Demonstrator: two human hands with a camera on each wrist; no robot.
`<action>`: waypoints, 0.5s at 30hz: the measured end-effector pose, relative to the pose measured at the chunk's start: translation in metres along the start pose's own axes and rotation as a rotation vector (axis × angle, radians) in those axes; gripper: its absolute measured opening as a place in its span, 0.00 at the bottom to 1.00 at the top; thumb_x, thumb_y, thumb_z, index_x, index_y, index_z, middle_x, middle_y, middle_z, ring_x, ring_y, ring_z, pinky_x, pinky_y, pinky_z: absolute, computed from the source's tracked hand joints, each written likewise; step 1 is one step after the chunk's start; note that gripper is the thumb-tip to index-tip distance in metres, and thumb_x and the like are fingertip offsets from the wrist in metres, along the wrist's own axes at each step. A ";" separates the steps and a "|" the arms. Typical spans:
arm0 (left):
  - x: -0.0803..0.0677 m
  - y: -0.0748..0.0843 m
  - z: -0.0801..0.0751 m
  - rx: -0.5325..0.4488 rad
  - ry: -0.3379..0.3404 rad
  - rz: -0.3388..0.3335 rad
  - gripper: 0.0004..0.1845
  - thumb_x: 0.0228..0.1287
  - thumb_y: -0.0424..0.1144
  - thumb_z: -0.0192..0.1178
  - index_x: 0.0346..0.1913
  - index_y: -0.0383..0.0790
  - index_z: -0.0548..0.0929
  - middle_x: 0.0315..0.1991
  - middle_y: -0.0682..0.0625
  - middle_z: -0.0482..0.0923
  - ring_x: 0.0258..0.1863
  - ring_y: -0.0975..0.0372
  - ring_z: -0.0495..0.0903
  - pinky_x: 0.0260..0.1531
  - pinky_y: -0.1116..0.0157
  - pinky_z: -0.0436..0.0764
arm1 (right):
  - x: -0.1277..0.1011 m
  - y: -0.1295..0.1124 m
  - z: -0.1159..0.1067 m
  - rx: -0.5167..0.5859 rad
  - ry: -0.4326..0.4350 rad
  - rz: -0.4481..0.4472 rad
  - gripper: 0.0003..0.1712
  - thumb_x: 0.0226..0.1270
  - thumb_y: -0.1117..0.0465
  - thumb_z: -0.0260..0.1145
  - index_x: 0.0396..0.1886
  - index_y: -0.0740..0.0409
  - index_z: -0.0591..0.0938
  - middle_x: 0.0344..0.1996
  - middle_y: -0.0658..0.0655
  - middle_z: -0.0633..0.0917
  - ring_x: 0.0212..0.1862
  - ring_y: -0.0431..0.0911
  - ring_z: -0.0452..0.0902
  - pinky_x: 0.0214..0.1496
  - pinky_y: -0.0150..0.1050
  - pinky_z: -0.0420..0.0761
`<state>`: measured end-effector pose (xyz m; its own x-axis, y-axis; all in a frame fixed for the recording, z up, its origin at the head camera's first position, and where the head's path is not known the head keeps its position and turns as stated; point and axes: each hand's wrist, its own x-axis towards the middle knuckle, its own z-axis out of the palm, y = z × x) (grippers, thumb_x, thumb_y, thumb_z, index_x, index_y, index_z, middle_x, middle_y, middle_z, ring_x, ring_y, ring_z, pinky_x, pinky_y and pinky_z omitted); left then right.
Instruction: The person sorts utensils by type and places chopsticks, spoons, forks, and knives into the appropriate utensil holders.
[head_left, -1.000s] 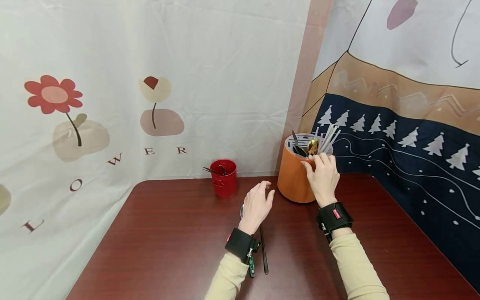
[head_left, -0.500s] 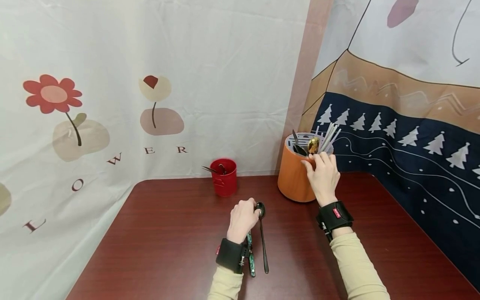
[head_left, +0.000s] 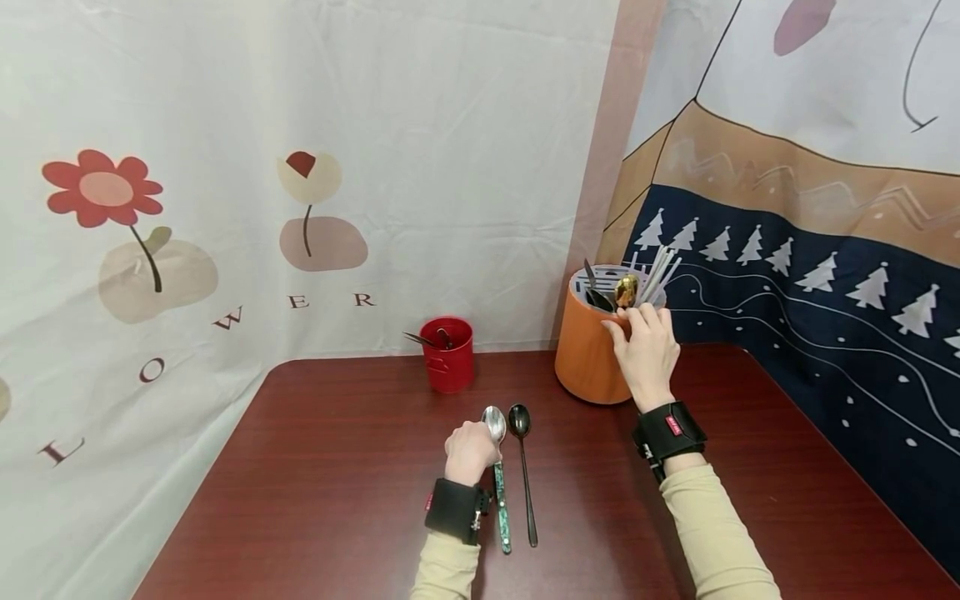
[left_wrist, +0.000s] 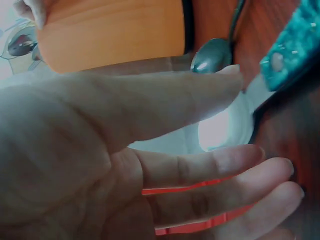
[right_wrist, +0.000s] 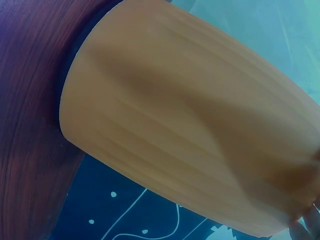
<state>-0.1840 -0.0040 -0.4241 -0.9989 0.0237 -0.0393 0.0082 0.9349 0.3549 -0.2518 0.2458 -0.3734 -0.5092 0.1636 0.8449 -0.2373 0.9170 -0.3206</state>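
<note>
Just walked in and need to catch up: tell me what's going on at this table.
A person sits at a dark red table. Their left hand rests by a green-handled spoon, touching it near its bowl; a black spoon lies right beside it. Their right hand is on the rim of an orange utensil holder filled with cutlery and white sticks, fingers among the contents. A red cup with utensils stands at the back edge.

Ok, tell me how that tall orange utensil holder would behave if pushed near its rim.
The tall orange cylindrical utensil holder probably tips rather than slides: it is taller than wide, and the cutlery and white sticks stand high inside. Its smooth wall looks stiff, likely slippery. The right hand at the rim seems to steady it.
</note>
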 end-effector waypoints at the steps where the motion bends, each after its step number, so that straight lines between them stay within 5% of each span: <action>1: 0.001 0.000 0.002 0.004 -0.014 -0.008 0.13 0.44 0.40 0.73 0.29 0.35 0.84 0.33 0.41 0.84 0.33 0.48 0.83 0.27 0.54 0.80 | 0.000 0.000 0.000 0.000 -0.001 0.001 0.17 0.54 0.53 0.72 0.34 0.63 0.82 0.31 0.59 0.76 0.37 0.55 0.67 0.25 0.50 0.72; 15: 0.007 0.005 0.017 -0.009 -0.043 -0.023 0.08 0.47 0.37 0.67 0.29 0.35 0.84 0.34 0.40 0.83 0.32 0.48 0.82 0.26 0.53 0.79 | 0.000 0.001 0.000 0.003 -0.013 0.018 0.17 0.55 0.53 0.72 0.34 0.63 0.81 0.31 0.59 0.76 0.37 0.55 0.66 0.24 0.51 0.72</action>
<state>-0.1903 0.0064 -0.4382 -0.9960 0.0177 -0.0871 -0.0151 0.9321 0.3620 -0.2523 0.2471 -0.3738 -0.5245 0.1753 0.8332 -0.2302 0.9129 -0.3370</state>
